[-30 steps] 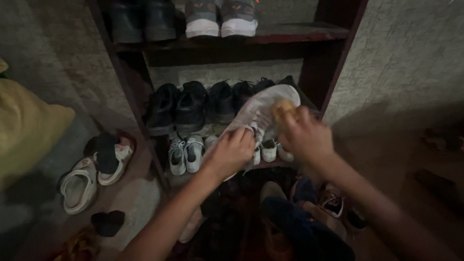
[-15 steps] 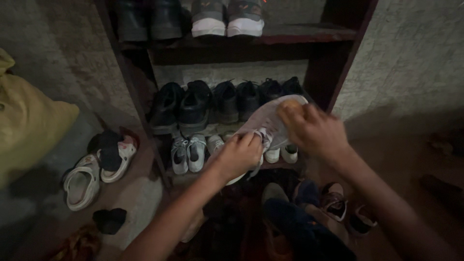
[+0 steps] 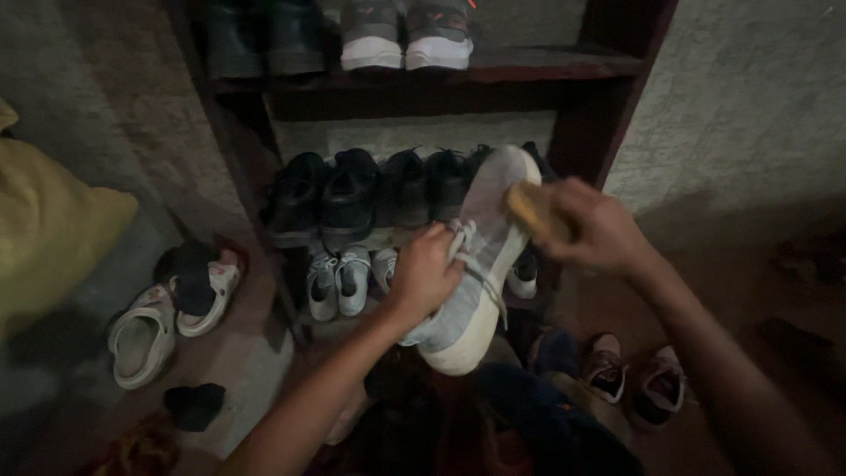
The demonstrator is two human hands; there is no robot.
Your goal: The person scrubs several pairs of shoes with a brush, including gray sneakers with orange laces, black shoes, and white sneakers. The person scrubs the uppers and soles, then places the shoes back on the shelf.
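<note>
My left hand [image 3: 425, 275] grips a light grey lace-up sneaker [image 3: 480, 264] around its middle, toe pointing up and away toward the shelf. My right hand [image 3: 592, 227] holds a tan brush [image 3: 531, 208] pressed against the sneaker's upper side near the toe. Both hands are in front of a dark wooden shoe rack [image 3: 608, 97].
Black shoes [image 3: 352, 189] line the middle shelf, small white sneakers [image 3: 339, 280] sit below, grey-and-white shoes [image 3: 405, 40] on top. White sandals [image 3: 167, 304] and a dark sock [image 3: 194, 405] lie on the floor at left; brown sneakers [image 3: 630, 379] at right. A yellow bag [image 3: 53, 229] is at far left.
The sneaker has come lower and nearer to me, tilted more upright. My right hand with the brush has slid along the shoe toward the toe.
</note>
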